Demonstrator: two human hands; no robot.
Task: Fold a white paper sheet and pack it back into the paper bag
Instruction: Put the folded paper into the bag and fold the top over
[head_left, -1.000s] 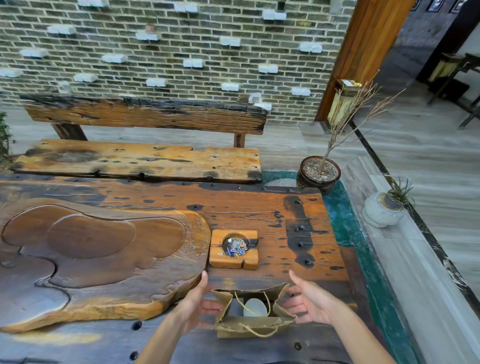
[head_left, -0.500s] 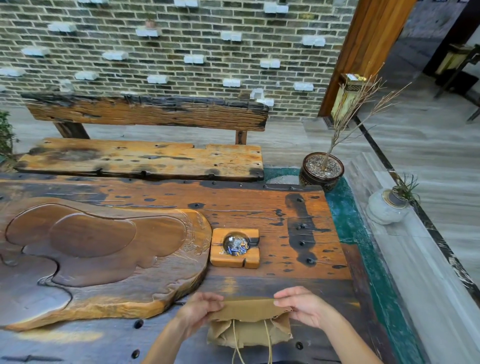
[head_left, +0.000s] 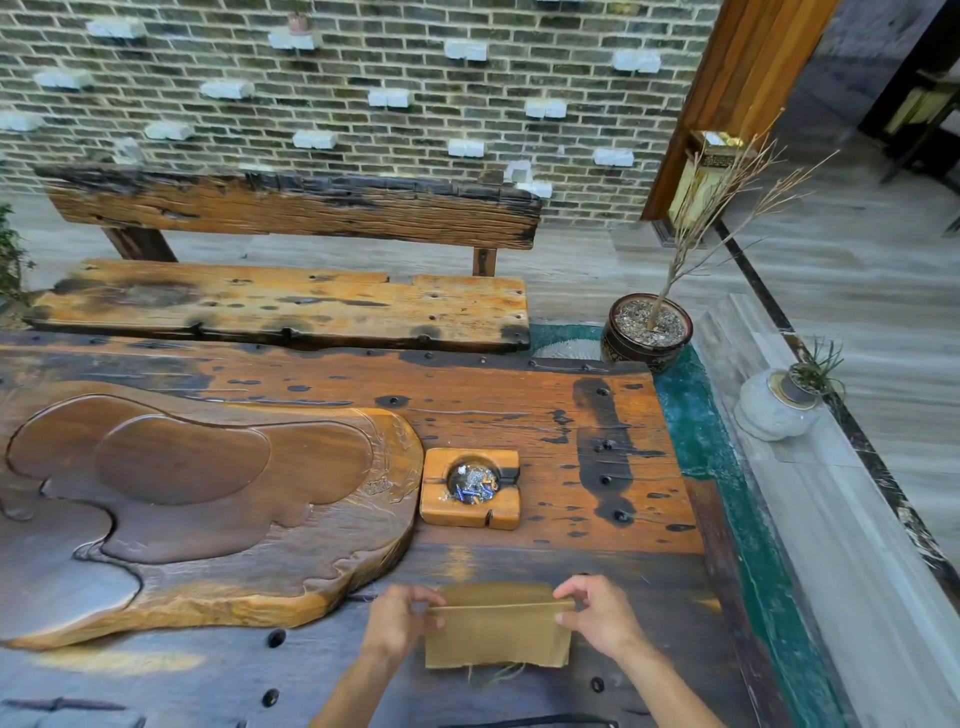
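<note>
A brown paper bag (head_left: 496, 631) lies flat on the dark wooden table (head_left: 519, 410) near its front edge, its top part folded over along a crease. Twine handles stick out under its near edge. My left hand (head_left: 399, 621) pinches the bag's left end at the crease. My right hand (head_left: 597, 613) pinches the right end the same way. The white paper sheet is not visible; the closed bag hides whatever is inside.
A wooden ashtray block (head_left: 470, 488) with cigarette butts sits just beyond the bag. A large carved wooden tea tray (head_left: 197, 499) fills the table's left side. A wooden bench (head_left: 280, 306) stands behind the table, with a potted dry branch (head_left: 649, 332) and a stone pot (head_left: 776, 405) at right.
The bag stood open with a white sheet showing inside and my hands apart beside it. Both hands then closed on it, pressed it flat and folded its top over.
</note>
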